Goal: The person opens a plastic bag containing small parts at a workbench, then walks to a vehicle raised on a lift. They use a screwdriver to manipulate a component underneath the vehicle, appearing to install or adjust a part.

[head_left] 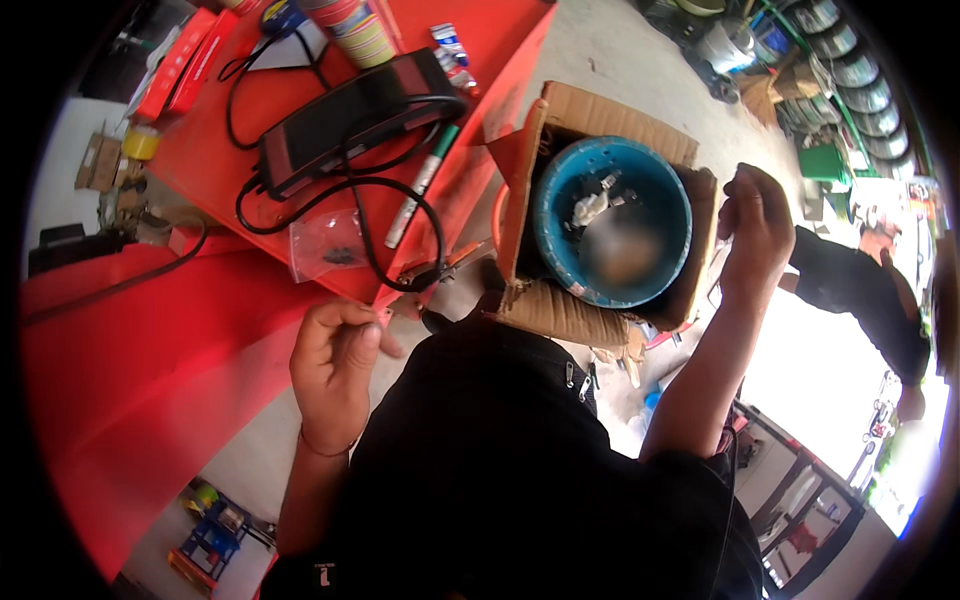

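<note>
My left hand (338, 370) hangs beside the front corner of the red bench (500, 50), fingers loosely bent and somewhat apart, nothing visible in them. My right hand (755, 225) is just right of an open cardboard box (565, 322), fingers curled, their contents hidden. Inside the box is a blue plastic tub (548, 215) with small pale and dark pieces; its middle is blurred. On the bench lie a black device (350, 120) with looped cables, a green-capped marker (415, 200) and a small clear bag (320, 245) with dark bits.
A person in dark clothing (850, 290) is at the right, by a bright opening. Stacked round items (865, 105), a green bin (822, 160) and buckets (728, 50) stand beyond the box. A red panel (120, 380) fills the left; a blue tool rack (210, 540) is at lower left.
</note>
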Motion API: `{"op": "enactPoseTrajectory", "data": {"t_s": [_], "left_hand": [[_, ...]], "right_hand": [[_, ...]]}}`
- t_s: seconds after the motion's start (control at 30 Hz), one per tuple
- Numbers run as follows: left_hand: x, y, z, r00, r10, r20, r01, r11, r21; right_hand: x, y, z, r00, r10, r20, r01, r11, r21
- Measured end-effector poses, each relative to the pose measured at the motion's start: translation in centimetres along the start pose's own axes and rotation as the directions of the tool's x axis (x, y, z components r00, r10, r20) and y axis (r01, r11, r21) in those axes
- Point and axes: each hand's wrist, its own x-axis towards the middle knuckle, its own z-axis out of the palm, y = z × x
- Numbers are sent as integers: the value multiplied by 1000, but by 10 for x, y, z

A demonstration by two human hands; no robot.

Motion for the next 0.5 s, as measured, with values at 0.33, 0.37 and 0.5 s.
{"op": "enactPoseTrajectory", "data": {"t_s": [0.33, 0.37, 0.5], "left_hand": [[14, 0, 46, 960, -119, 252, 101, 991, 85], [14, 0, 49, 961, -129, 243, 106, 989, 105], [14, -1, 54, 967, -172, 191, 144, 978, 152]], "right_hand": [[-31, 56, 35, 853, -104, 511, 484, 524, -701], [-31, 61, 41, 848, -105, 519, 500, 485, -718], [-22, 74, 47, 850, -59, 524, 490, 456, -743]]}}
